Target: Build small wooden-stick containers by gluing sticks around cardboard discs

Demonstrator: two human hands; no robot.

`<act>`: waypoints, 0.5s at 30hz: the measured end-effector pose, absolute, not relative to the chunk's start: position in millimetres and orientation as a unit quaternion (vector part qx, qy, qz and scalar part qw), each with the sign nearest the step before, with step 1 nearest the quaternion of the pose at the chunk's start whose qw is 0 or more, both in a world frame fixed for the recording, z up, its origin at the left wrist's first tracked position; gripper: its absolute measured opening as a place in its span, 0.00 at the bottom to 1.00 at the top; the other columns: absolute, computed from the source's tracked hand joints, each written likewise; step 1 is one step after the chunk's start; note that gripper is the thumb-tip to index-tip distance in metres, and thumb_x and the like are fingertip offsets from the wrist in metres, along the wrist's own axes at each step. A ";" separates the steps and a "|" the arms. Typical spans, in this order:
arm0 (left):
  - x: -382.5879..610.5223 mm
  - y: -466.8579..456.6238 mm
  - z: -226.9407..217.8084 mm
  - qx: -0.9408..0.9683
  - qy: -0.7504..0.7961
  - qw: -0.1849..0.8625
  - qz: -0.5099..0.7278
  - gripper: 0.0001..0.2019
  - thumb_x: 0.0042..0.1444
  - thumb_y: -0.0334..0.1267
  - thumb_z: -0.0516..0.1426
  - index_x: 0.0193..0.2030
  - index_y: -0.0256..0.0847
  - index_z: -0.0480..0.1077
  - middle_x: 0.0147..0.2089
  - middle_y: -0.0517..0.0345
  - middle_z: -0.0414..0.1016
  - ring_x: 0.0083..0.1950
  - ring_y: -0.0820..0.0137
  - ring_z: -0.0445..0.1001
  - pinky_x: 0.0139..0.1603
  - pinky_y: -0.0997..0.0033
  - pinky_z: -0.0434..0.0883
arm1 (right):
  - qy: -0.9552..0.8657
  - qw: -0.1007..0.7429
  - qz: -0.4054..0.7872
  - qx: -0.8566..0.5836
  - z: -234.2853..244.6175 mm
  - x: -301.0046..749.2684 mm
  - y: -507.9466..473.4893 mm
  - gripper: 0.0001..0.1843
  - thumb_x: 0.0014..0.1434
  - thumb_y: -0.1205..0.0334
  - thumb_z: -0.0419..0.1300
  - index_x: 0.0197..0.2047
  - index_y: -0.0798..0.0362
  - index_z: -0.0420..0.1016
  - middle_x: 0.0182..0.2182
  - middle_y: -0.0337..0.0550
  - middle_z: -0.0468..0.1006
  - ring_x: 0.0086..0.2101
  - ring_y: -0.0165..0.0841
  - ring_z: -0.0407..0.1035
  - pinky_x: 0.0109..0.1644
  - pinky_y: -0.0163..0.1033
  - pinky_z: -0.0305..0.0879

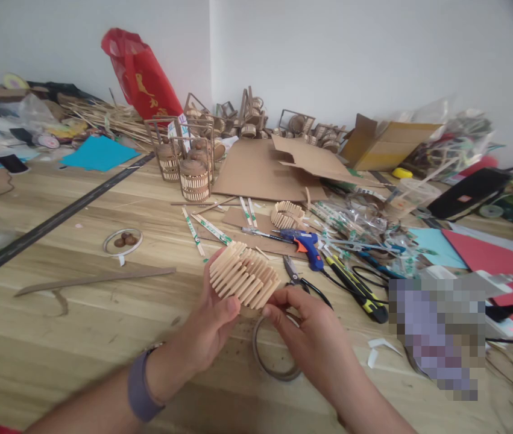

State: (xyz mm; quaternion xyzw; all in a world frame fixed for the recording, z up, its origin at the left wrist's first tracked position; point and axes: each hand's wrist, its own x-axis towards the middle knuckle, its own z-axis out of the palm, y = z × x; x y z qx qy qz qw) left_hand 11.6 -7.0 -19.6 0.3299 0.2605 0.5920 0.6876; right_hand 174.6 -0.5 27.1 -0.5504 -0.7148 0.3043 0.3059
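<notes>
My left hand (217, 316) is wrapped round a small basket-like ring of pale wooden sticks (242, 277), thumb on its near side. The ring is tilted in the air above the table. At its lower right edge, my right hand (301, 319) pinches with thumb and forefinger. Below my right hand lies a roll of tape (258, 355), partly covered by the fingers. A similar ring of sticks (287, 214) rests on the table farther back. Just beyond my hands are a blue glue gun (304, 241) and dark-handled pliers (299, 277).
A yellow-black utility knife (360, 292) lies to the right. Finished stick baskets in frames (195, 181) stand behind, beside flat cardboard (256, 169). Paper-wrapped chopsticks (193, 232) are scattered ahead. At left are a ring with brown balls (123, 241) and a brown strip (97, 281).
</notes>
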 end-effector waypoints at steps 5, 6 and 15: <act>12.6 -5.8 -18.7 0.327 0.252 0.683 0.602 0.42 0.49 0.50 0.69 0.68 0.54 0.55 0.64 0.52 0.68 0.66 0.53 0.63 0.64 0.54 0.63 | -0.727 0.324 0.269 -0.542 22.3 174.2 -1.9 0.07 0.57 0.62 0.58 0.30 0.50 0.77 0.26 0.39 0.80 0.28 0.33 0.73 0.32 0.34 0.65; 12.8 -5.5 -18.3 0.326 0.250 0.683 0.604 0.41 0.49 0.50 0.68 0.68 0.53 0.56 0.63 0.52 0.68 0.65 0.53 0.64 0.64 0.54 0.63 | -0.729 0.325 0.263 -0.542 21.7 174.3 -2.2 0.07 0.57 0.62 0.57 0.30 0.50 0.76 0.26 0.39 0.79 0.28 0.33 0.72 0.32 0.34 0.64; 14.5 -4.0 -10.5 0.322 0.260 0.689 0.595 0.38 0.48 0.52 0.68 0.64 0.52 0.61 0.61 0.52 0.71 0.64 0.53 0.65 0.61 0.55 0.65 | -0.732 0.315 0.235 -0.556 16.1 175.4 -2.3 0.07 0.58 0.60 0.58 0.31 0.49 0.77 0.27 0.41 0.80 0.30 0.36 0.73 0.32 0.37 0.63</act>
